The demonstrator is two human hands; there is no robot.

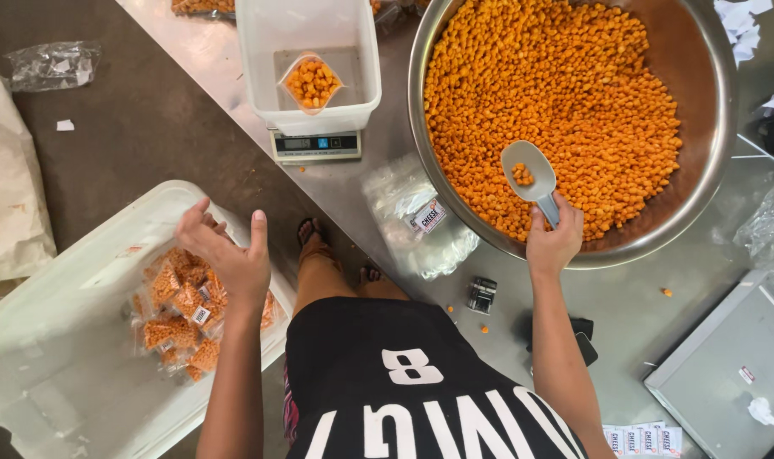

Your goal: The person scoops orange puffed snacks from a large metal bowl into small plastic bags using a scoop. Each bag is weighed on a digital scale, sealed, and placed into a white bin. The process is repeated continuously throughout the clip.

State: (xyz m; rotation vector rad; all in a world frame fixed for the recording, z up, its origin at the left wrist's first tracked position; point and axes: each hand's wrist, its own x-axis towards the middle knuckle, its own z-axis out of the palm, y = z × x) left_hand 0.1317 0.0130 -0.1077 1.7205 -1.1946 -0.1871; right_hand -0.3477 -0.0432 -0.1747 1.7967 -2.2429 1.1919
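A small metal scoop [530, 172] is held by its handle in the right hand [554, 240], the grip closed around the handle's lower end. A few orange snack pieces are carried in the scoop's bowl, which is kept just above the heap of the same orange pieces filling a large steel bowl [708, 102]. The steel bowl is set on a steel table [634, 297], and the right hand is placed over its near rim.

The left hand [227, 253] is held open and empty, fingers spread and loosely curled, above a white plastic tub [55, 357] that stands lower than the table, to the left. Small sealed bags of orange snack [179, 310] are piled in the tub, directly under that hand; no contact with them can be seen.

At the far edge of the table a digital scale [316, 145] is placed, and a white plastic container [310, 59] is carried on it. Inside that container a small clear bag [312, 82], partly filled with orange pieces, is stood upright with its mouth open. Between the scale and the steel bowl a stack of empty clear bags [421, 225] with labels is laid on the table. A grey tray [727, 365] is seen at the right, and a few loose orange pieces are scattered on the table near it.
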